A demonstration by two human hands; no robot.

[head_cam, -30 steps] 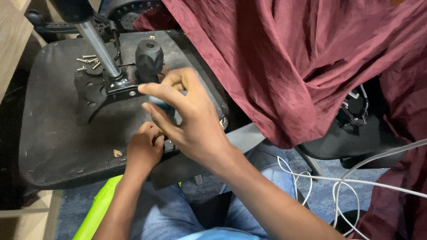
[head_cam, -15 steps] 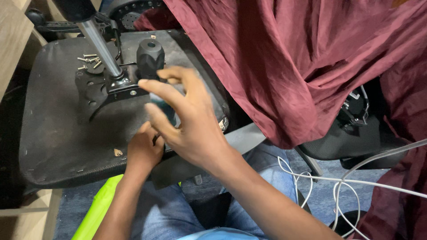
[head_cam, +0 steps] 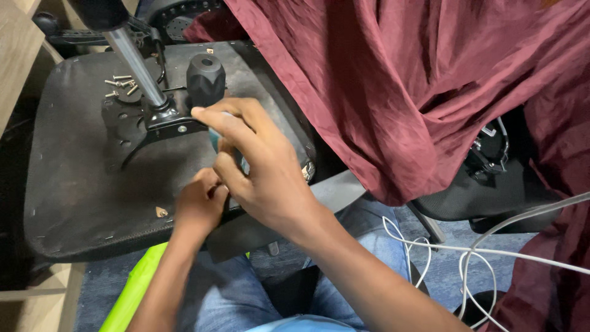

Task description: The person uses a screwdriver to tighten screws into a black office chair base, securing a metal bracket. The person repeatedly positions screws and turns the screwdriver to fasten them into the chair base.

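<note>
On the upturned chair seat (head_cam: 74,184): both hands at the underside.
Right hand (head_cam: 264,172) curled around a teal-handled tool (head_cam: 214,136); left hand (head_cam: 200,206) closed below, its contents hidden. Loose screws (head_cam: 120,83) lie near the metal column (head_cam: 135,61).

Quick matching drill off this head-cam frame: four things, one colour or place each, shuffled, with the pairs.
Things:
1. loose screws
2. cloth
3. cables
4. right hand

Descriptions:
A. white, on the floor at the right
B. maroon, draped over the right side of the upturned seat
C. wrapped around a teal-handled tool
D. lying on the seat near the metal column

Pairs: 1-D, 2-B, 3-A, 4-C
</note>
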